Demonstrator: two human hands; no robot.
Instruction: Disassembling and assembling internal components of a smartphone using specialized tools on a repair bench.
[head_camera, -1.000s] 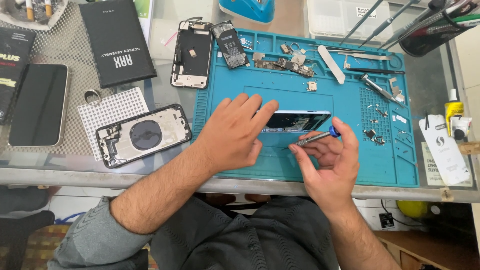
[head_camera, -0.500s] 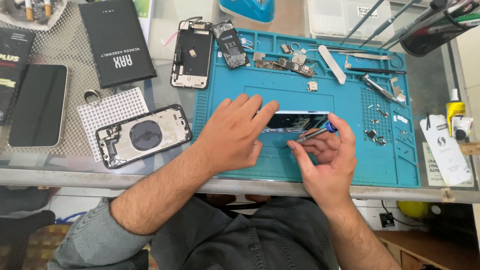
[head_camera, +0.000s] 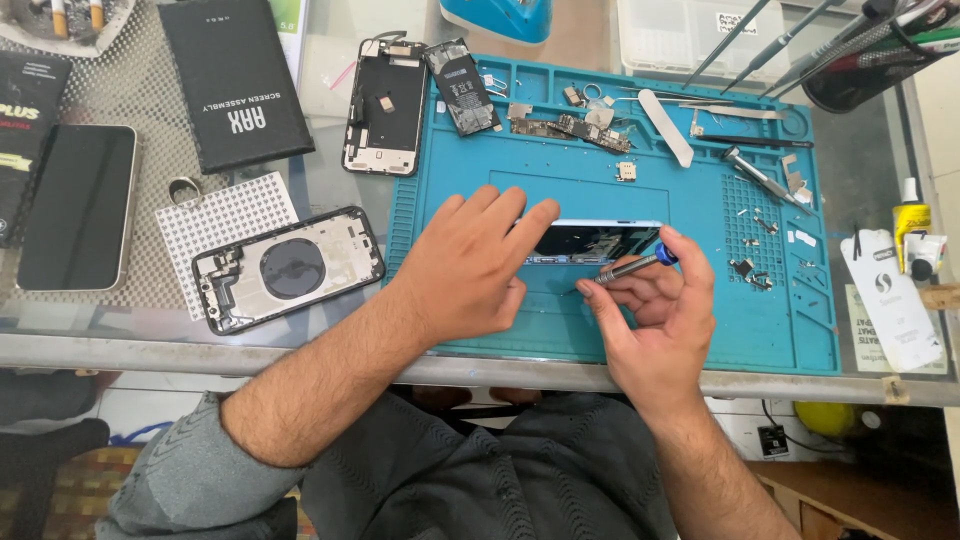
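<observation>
My left hand (head_camera: 470, 265) lies flat on the left part of a phone body (head_camera: 600, 241) that rests on the blue repair mat (head_camera: 760, 320), fingers spread over it. In my right hand (head_camera: 655, 320) I hold a small screwdriver (head_camera: 635, 266) with a blue cap, pinched between thumb and fingers, its tip down at the phone's near edge. Most of the phone's left half is hidden under my left hand.
An empty phone housing (head_camera: 288, 267) and a white perforated pad (head_camera: 222, 222) lie left of the mat. A black box (head_camera: 238, 82), a dark phone (head_camera: 77, 206), an opened frame (head_camera: 386, 107), circuit boards (head_camera: 570, 127), tweezers (head_camera: 765, 180) and a small bottle (head_camera: 911, 222) surround the work.
My right hand has turned the screwdriver and shifted slightly left along the phone's near edge. My left hand stays pressed on the phone.
</observation>
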